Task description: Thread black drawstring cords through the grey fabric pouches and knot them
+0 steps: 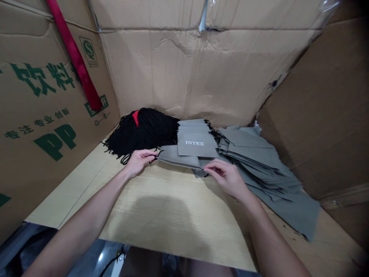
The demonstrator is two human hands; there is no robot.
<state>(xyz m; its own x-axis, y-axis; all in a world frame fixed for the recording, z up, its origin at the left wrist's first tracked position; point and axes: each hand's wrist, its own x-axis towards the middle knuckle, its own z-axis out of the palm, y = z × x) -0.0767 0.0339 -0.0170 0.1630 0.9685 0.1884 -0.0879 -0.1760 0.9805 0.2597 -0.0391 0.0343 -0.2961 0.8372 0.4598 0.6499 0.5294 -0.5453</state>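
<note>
- Left hand (138,159) pinched on the left end of a flat grey fabric pouch (178,157) lying on the pale wooden desk (161,215).
- Right hand (226,177) pinched on the same pouch's right end, fingers closed narrow.
- Just behind, a neat stack of grey pouches printed "INTEX" (195,143); to the right, a fanned heap of grey pouches (265,169).
- At left rear, a bundle of black cords with a red tie (144,130).
- Brown cardboard walls (201,77) around the desk.
</note>
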